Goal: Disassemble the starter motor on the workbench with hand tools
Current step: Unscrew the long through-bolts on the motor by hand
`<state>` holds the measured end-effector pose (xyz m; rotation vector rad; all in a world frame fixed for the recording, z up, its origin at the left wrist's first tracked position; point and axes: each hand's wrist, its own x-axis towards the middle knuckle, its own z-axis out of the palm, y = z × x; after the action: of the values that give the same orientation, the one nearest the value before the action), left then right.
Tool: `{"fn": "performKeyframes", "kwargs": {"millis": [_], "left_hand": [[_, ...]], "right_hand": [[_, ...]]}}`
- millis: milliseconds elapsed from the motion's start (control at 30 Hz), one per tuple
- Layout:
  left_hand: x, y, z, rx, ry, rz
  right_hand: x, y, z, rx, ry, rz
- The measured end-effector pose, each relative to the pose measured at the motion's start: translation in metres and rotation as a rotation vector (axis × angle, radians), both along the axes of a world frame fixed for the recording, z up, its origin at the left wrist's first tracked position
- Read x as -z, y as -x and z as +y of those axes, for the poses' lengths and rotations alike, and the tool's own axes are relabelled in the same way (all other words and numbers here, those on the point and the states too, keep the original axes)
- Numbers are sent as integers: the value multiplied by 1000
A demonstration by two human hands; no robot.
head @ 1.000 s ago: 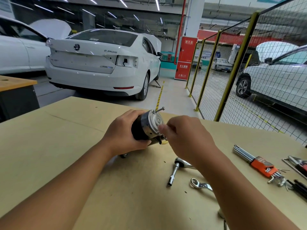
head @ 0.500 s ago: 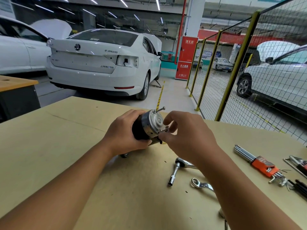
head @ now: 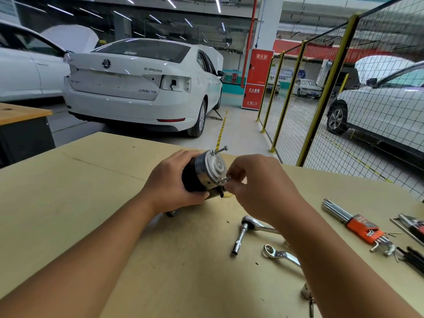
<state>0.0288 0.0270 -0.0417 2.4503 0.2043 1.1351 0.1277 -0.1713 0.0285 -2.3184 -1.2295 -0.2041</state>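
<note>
The starter motor [head: 207,173], a black cylinder with a silver end cap, lies on its side on the workbench [head: 68,191]. My left hand [head: 169,182] grips its black body. One long bolt [head: 220,150] sticks out of the cap's top edge. My right hand [head: 259,187] pinches a second bolt [head: 224,180] that protrudes from the cap's lower edge. The motor's far end is hidden behind my left hand.
A ratchet with a socket [head: 243,232] and a ring spanner [head: 278,254] lie near my right forearm. A hex key set in an orange holder [head: 358,226] and more tools [head: 410,228] lie at the right edge. A wire fence [head: 344,99] and white cars stand beyond.
My right hand opened from a closed fist at the end cap and now pinches the lower bolt, which sticks out further. My left hand and the motor stayed put.
</note>
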Motion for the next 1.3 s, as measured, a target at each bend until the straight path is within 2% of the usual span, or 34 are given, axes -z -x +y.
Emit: {"fn": "performKeyframes", "kwargs": {"millis": [200,367,500,633,800,967,1100,1300], "left_hand": [[0,-1,0,-11,-1,-1],[0,0,0,-12,-2,-3],[0,-1,0,-10,-5,3],[1,-1,2,-3,-1,1],[2,-1,2,-1,-6,0],[1,-1,2,1,-4,-3],[2,-1,2,-2,-12,-3],[2,-1,3,2,-12,-3]], "right_hand": [[-1,3,-1,20,26,-33],[-1,4,1,-44,-60,4],[1,3,0,45,44,-31],[0,0,0,-24,-29,-1],[1,4,0,12,36,-37],[1,6,0,-47,-37,-10],[1,6,1,42,55,-62],[-1,5,-2,-26,-18,-64]]}}
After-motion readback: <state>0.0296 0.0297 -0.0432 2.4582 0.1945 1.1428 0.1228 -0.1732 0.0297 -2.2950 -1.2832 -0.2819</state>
